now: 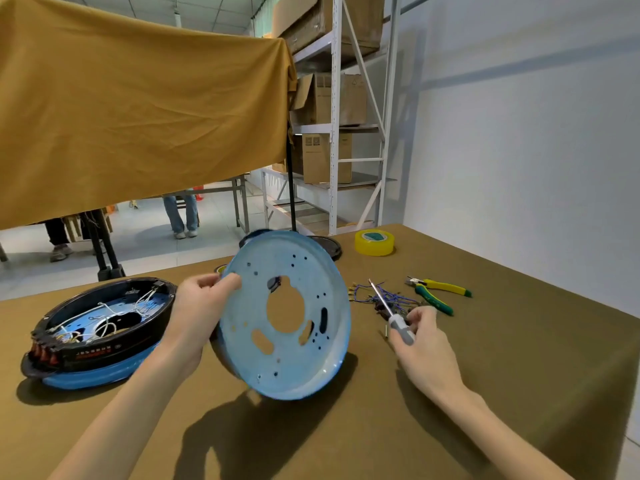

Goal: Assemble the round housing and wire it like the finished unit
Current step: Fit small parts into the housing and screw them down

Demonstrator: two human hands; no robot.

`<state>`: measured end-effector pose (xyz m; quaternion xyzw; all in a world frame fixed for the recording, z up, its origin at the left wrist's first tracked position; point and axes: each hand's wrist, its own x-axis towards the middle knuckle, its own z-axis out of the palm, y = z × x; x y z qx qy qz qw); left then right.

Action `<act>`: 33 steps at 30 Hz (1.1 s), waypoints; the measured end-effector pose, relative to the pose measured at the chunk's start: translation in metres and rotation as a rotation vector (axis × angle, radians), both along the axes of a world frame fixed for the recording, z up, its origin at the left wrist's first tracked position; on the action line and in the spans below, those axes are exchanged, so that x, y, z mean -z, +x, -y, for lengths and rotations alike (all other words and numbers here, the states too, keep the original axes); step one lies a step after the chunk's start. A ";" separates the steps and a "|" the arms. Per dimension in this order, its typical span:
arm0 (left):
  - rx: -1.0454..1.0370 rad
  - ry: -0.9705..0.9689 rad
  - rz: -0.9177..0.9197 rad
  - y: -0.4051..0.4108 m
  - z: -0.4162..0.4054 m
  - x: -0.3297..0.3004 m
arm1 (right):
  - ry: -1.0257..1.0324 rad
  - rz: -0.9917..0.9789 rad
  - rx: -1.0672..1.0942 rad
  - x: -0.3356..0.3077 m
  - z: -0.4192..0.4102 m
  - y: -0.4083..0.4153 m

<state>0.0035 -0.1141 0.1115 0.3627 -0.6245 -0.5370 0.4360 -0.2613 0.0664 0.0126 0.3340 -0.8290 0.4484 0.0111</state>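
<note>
Olive-brown cloth covers the worktop (519,358), over which a pale blue round housing plate (287,320) is held tilted.

The plate is gripped at its left rim by the left hand (201,303), fingers curled over the edge; its hollow face, pierced by a large central opening, slots and small holes, is turned toward the camera. A screwdriver (391,313) is pinched in the right hand (420,336), its shaft pointing up and away to the left. Farther off are seen blue wires (381,297), green-yellow pliers (436,292), the wired finished unit (100,327) at left, and a yellow tape roll (374,242).
</note>
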 end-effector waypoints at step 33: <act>0.222 -1.262 0.504 -0.032 -0.043 0.104 | 0.439 -0.047 0.039 0.001 0.019 -0.062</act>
